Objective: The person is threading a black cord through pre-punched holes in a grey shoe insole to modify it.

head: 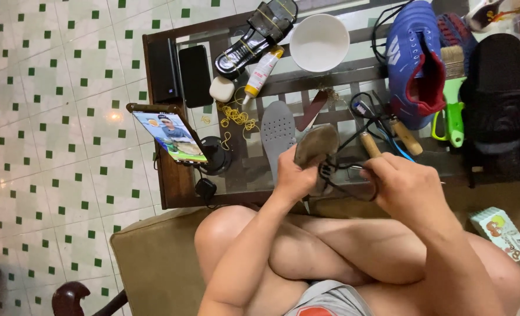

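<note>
Green-dotted tile floor, cluttered glass-topped table (283,82), worn brown shoe (315,146) gripped by left hand (295,175) above table edge, black cord (348,172) pinched closed in right hand (403,187), grey insole (276,131) just beside shoe.

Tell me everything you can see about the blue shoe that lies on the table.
The blue shoe is a sports shoe with white markings on its side, a red lining and black laces. It looks synthetic. It lies on the glass-topped wooden table, at the far right part, with its opening toward the person. A green-handled brush lies right beside it, seemingly touching, and a black sandal lies beyond that. No hand touches it.
</note>
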